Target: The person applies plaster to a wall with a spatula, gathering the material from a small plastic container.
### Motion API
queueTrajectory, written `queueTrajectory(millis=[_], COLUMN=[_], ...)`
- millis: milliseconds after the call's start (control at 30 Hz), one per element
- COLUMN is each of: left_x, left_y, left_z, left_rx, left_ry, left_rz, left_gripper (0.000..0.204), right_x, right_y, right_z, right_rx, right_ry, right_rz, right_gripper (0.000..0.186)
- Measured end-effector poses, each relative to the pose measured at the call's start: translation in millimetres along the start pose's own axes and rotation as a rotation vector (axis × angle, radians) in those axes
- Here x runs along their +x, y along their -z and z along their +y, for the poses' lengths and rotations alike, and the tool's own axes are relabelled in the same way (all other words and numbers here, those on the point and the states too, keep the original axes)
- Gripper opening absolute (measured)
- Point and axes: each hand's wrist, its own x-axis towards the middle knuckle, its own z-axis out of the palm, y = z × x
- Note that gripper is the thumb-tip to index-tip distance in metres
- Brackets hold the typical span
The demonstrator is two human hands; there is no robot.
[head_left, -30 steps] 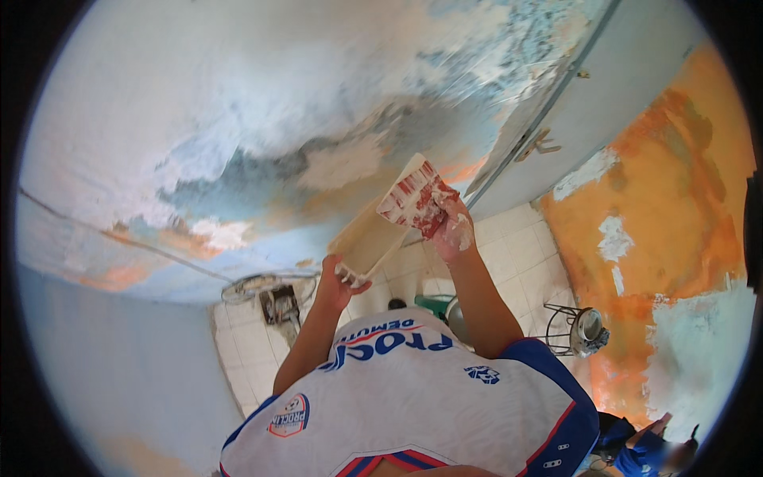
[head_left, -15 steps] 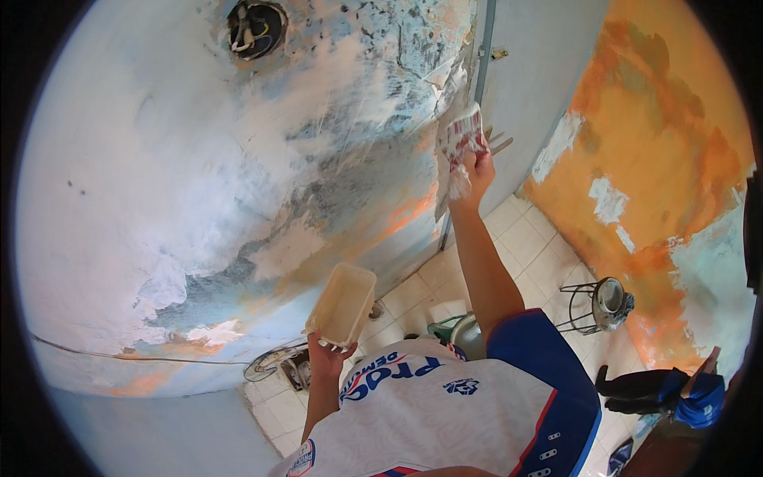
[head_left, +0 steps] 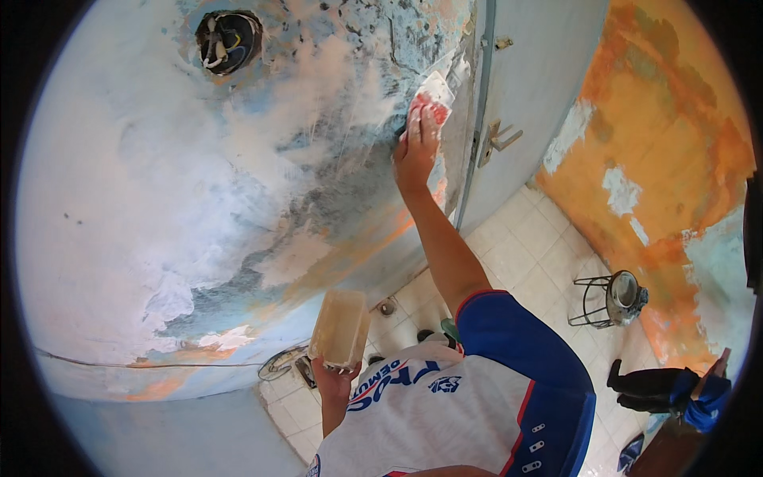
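My right hand (head_left: 416, 149) reaches up with the arm stretched out and presses a wide flat putty knife (head_left: 434, 91), smeared white and red, against the patchy blue, white and grey wall (head_left: 238, 207), close to the door frame. My left hand (head_left: 334, 383) is low by my chest and grips a pale rectangular board (head_left: 339, 326) from below, holding it tilted up and away from the wall.
A round hole with loose wires (head_left: 229, 38) is in the wall at upper left. A grey door (head_left: 540, 103) with a latch (head_left: 497, 140) stands right of the knife. On the tiled floor (head_left: 548, 254) are a wire stand with a metal pot (head_left: 613, 299) and dark bundles (head_left: 664, 389).
My right hand left the board, rose to the wall and then moved a little down along it with the knife. My left hand dropped with the board toward my chest.
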Motion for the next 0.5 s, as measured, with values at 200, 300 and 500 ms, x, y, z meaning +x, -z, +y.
queueTrajectory(millis=[200,300,500], left_x=[10.3,-0.7,2.4], left_y=[15.4,10.4,-2.2], left_z=[-4.8,-5.6,-9.1], left_rx=[-0.034,0.011,0.058], left_ry=[0.054,0.014,-0.008], left_rz=[0.036,0.017,0.011], left_gripper=[0.068,0.068,0.070], right_x=[-40.9,2.0,1.4], right_y=[44.9,65.0,13.3], right_z=[-8.7,-11.3,5.4], right_rx=[0.196,0.281,0.093], right_ry=[-0.044,-0.149,0.074], right_rz=[-0.165,-0.042,-0.044], right_gripper=[0.053,0.052,0.050])
